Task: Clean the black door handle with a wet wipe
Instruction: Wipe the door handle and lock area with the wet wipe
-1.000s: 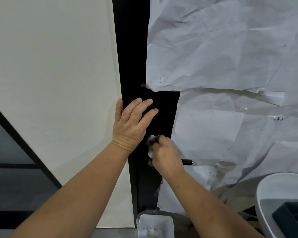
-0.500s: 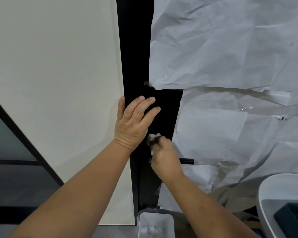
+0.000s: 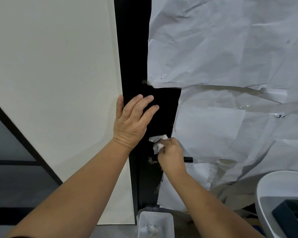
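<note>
My left hand [image 3: 132, 121] lies flat on the black door [image 3: 134, 48] with its fingers spread, holding nothing. Below and to its right, my right hand [image 3: 170, 155] is closed on a crumpled white wet wipe [image 3: 157, 143], which sticks out above the fingers against the door. The black door handle [image 3: 187, 159] runs sideways behind that hand; only its right tip and a bit of its left base show.
Crumpled white paper [image 3: 230, 57] is taped over the door's right side. A cream wall panel [image 3: 50, 66] is on the left. On the floor stand a small white bin [image 3: 169, 219] with used wipes and a white tub [image 3: 265, 186] holding a dark box.
My right hand with the wipe has shifted slightly up and right over the handle. My left hand stays flat on the door.
</note>
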